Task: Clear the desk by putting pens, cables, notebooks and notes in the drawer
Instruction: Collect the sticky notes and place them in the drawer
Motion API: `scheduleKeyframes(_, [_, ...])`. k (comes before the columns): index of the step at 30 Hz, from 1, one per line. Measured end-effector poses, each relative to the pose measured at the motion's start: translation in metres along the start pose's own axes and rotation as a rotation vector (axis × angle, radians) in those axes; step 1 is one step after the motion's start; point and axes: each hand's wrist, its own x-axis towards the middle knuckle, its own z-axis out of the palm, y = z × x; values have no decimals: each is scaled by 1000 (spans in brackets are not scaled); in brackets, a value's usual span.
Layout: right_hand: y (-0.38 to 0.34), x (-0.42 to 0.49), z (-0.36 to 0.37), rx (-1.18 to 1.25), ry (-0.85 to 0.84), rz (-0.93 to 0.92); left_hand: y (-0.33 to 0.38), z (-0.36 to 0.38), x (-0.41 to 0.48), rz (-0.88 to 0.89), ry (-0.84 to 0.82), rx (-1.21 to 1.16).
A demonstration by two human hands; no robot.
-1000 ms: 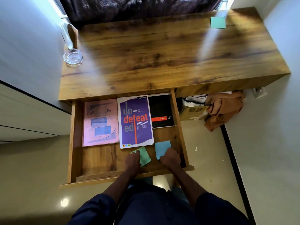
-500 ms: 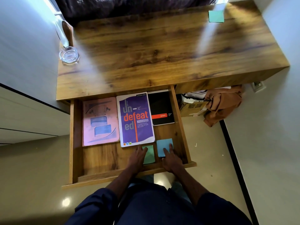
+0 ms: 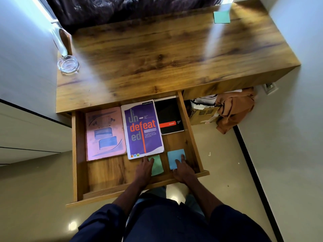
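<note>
Open drawer (image 3: pixel 76 154) at 6 o'clock holds pink notebook (image 3: pixel 104 133), purple notebook (image 3: pixel 142 128), black notebook (image 3: pixel 168 116). Left hand (image 3: pixel 144 169) flat on green note (image 3: pixel 158 165), right hand (image 3: pixel 182 170) on blue note (image 3: pixel 174 155). Teal note (image 3: pixel 222 17) on table (image 3: pixel 157 58), 1 o'clock.

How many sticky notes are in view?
3. A green note in the drawer under the left hand, a blue note beside it under the right hand, a teal note on the far right corner of the desk. More may hide under notebooks.

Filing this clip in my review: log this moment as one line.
left hand: flat on green note | right hand: flat on blue note | drawer: open | desk: teal note unstowed
</note>
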Motion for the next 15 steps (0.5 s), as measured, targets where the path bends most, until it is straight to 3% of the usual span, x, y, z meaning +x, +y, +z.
scheduleKeyframes(8, [-6,-17,-27,302,353,-54,10,-5,-3,55,130,-54])
scheduleKeyframes(15, [10,-38,-84,424,567,-174,73,-46,14,137,354,-166])
